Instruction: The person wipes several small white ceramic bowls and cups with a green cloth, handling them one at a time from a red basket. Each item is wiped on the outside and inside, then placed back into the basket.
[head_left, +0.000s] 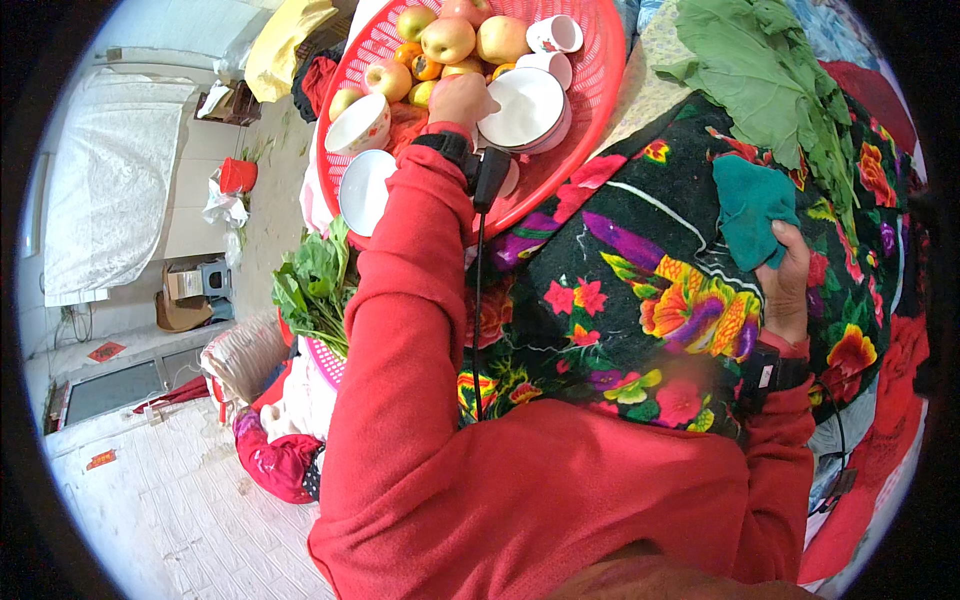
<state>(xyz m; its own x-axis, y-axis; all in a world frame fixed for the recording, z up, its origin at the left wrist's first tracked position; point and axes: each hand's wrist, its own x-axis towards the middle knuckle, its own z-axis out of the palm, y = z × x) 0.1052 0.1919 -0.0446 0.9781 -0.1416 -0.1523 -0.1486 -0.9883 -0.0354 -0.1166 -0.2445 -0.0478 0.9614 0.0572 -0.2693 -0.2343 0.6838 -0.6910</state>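
Note:
My left hand (461, 101) reaches into a red plastic basket (611, 90) and grips the left rim of a white bowl (525, 105). That bowl is dark-rimmed and appears stacked on another. In my right hand (786, 281) is a teal cloth (754, 210), held above a black floral blanket (555, 255). Nearer the basket's left side are a flower-patterned bowl (358, 126) and a pale bowl (366, 191), partly behind my sleeve. Two white cups, one a flowered cup (555, 34), the other a plain-looking cup (547, 67), lie tilted beyond the gripped bowl.
Apples (448, 40) and persimmons (426, 67) fill the basket's far side. Large green leaves (757, 67) lie at the upper right. Leafy greens (311, 277) stand left, by a pink basket (328, 364). A black cable (478, 322) hangs from my left wrist. A red container (238, 175) sits farther left.

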